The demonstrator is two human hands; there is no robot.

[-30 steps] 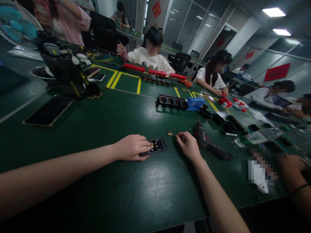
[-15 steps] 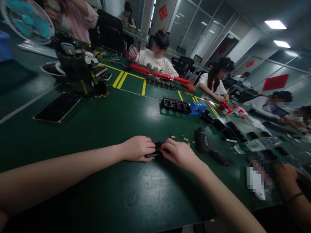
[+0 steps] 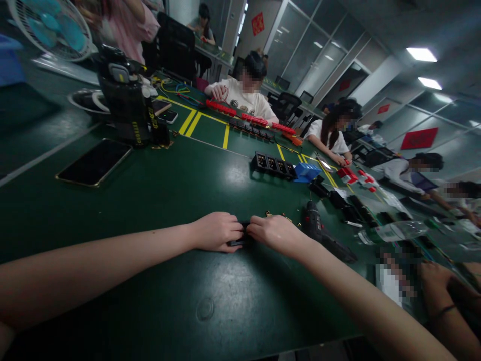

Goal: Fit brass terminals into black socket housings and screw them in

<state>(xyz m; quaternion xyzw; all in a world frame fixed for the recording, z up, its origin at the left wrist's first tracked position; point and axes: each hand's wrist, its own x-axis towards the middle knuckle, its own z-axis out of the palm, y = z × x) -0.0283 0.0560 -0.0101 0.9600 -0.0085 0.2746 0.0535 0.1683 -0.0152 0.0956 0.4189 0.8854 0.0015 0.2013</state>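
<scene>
A small black plastic piece [image 3: 236, 242] lies low over the green table between my hands, mostly covered by fingers. My left hand [image 3: 215, 231] is wrapped round its left end. The fingers of my right hand [image 3: 276, 233] are pinched together over its right part, and whatever they hold is hidden. Just beyond my right hand are several small brass-coloured metal parts [image 3: 287, 218], partly behind the knuckles. To the right lies a dark cordless screwdriver [image 3: 319, 233] with its tip pointing away.
A black row of sockets [image 3: 273, 166] and a blue block [image 3: 307, 172] stand ahead. At left are a phone [image 3: 95, 161] and a large black bottle [image 3: 126, 108]. A clear plastic bottle [image 3: 398, 231] lies right, near a co-worker's arm [image 3: 443, 296]. Other people sit across the table.
The camera view has shifted slightly. My right hand has turned flatter and moved a little closer over the black piece, covering more of it. My left hand keeps its grip.
</scene>
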